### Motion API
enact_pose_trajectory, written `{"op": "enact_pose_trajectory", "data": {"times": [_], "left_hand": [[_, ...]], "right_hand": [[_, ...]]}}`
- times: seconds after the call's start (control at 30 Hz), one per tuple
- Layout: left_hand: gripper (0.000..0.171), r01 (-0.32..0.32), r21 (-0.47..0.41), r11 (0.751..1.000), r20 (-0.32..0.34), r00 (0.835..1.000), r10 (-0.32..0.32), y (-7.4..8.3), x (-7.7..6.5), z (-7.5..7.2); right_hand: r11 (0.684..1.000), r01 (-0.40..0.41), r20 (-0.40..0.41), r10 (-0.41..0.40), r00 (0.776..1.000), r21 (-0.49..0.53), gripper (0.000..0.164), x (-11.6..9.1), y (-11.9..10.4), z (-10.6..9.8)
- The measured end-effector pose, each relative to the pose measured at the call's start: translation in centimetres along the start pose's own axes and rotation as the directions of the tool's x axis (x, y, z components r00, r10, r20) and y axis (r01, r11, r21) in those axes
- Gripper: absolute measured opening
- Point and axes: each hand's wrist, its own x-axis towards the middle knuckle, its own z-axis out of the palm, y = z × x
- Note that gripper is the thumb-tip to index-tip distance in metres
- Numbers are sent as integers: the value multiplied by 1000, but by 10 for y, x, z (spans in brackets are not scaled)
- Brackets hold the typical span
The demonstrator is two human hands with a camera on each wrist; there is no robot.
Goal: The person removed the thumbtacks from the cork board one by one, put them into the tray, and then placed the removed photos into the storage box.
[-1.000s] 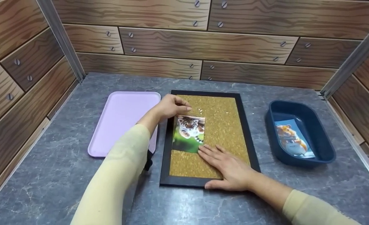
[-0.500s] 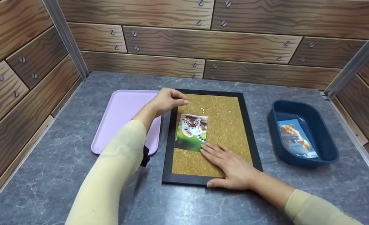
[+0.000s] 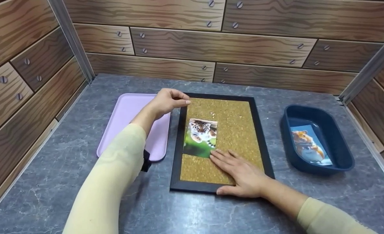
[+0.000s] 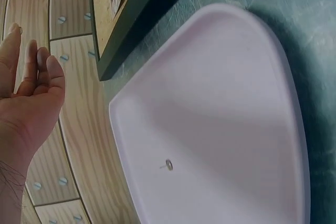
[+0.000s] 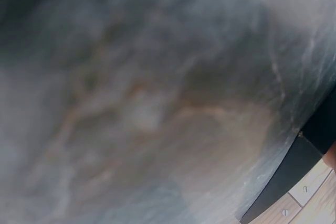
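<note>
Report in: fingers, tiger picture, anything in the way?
Left fingers near board, far left corner, grip unclear. Right fingers at tiger picture, lower right corner. Lying flat; nothing visibly blocking.

left grip (image 3: 164, 101) raised, loosely bent, pinch unclear | right grip (image 3: 244, 177) flat, palm down

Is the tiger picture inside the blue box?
No, the tiger picture lies on the cork board, and a hamster picture is in the blue box.

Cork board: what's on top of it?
On the cork board, a tiger picture lies and the right hand rests. Small pale specks show beyond the picture. Cork under picture and hand is covered, so can't be seen; the left hand hides the far left corner.
</note>
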Motion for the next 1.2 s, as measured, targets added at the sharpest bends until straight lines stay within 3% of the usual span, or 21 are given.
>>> {"op": "enact_pose_trajectory", "data": {"times": [0.8, 1.2], "left_hand": [[20, -6, -35, 999, -98, 995, 2, -7, -11, -31], [26, 30, -78, 996, -133, 990, -41, -12, -18, -41]], "right_hand": [[1000, 14, -10, -14, 1000, -7, 100, 0, 1, 0], [1000, 14, -18, -14, 1000, 4, 100, -1, 1, 1]]}}
